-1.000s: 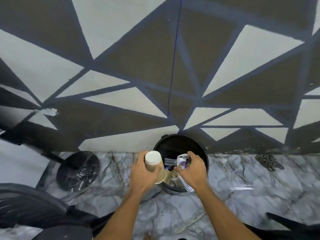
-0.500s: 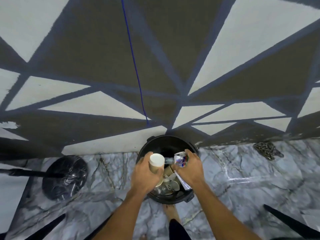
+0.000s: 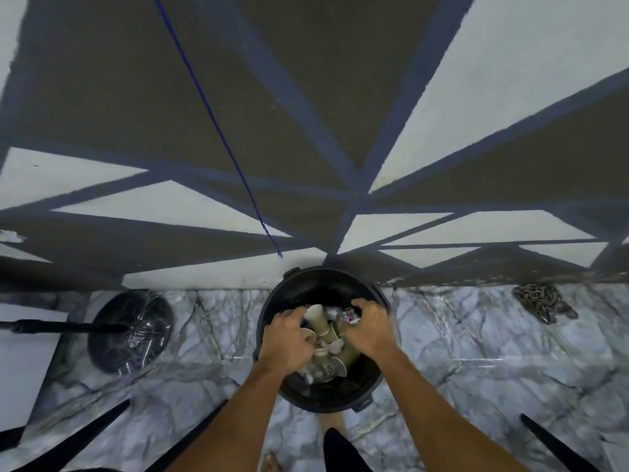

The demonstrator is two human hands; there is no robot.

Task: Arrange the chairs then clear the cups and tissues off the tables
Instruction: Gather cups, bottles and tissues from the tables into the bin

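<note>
A black round bin [image 3: 272, 311] stands on the marble floor against the painted wall, and both my hands are lowered into its mouth. My left hand [image 3: 287, 340] curls its fingers round tan paper cups [image 3: 315, 316], which tilt toward the middle of the bin. My right hand [image 3: 372, 330] pinches a crumpled wrapper or tissue with red and blue print [image 3: 350, 316] at the bin's right side. Several more paper cups [image 3: 335, 364] lie loose inside the bin below my hands.
A black round table base [image 3: 129, 330] with its pole [image 3: 51, 327] sits left of the bin, beside a white tabletop [image 3: 23, 362]. A heap of chain [image 3: 541, 301] lies by the wall at right. Dark chair legs [image 3: 85, 434] cross the lower corners.
Both hands have dropped from above the bin's rim down into its mouth. The cups in my left hand have tipped over toward the inside, and the view has moved closer.
</note>
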